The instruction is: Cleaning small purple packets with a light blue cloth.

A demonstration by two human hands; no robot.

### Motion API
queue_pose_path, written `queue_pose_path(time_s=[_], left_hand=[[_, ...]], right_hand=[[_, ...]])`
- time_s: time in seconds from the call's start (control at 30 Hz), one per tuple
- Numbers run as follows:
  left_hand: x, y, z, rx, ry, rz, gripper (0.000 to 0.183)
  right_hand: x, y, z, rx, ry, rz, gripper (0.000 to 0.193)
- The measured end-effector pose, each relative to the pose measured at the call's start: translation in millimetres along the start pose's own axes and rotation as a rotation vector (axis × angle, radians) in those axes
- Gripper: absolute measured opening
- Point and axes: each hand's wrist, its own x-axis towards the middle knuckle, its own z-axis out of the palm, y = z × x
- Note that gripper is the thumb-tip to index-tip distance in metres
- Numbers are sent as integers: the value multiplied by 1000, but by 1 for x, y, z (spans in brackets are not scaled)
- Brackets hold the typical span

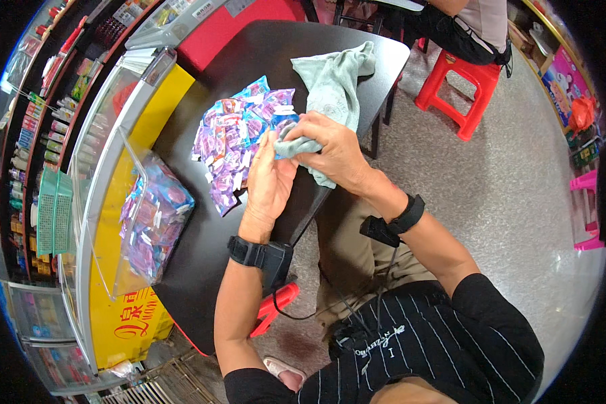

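A grey-green cloth (330,91) lies spread over the far side of the dark table, and one end of it is bunched between my hands. My right hand (333,148) pinches that bunched end. Close against it is my left hand (271,185), palm turned up, fingers pressed along the cloth. A bit of blue shows between the hands, but the cloth and fingers hide what it belongs to. Just left of them, a heap of small purple and blue packets (232,138) covers part of the tabletop.
A clear plastic bin (158,222) with similar packets stands at the table's left, beside a yellow-fronted counter (145,128). Shelves of goods (54,135) line the left. A red stool (461,87) and a seated person (481,27) are at the far right.
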Motion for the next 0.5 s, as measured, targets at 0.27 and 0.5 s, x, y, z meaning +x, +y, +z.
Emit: queue_pose_path(time_s=[0.27,0.5], left_hand=[[1,-1,11,10,39,-42,32],[-1,2,16,55,89,11,35]], right_hand=[[16,6,5,-110,174,158,18],[17,15,3,-129,193,182,21]])
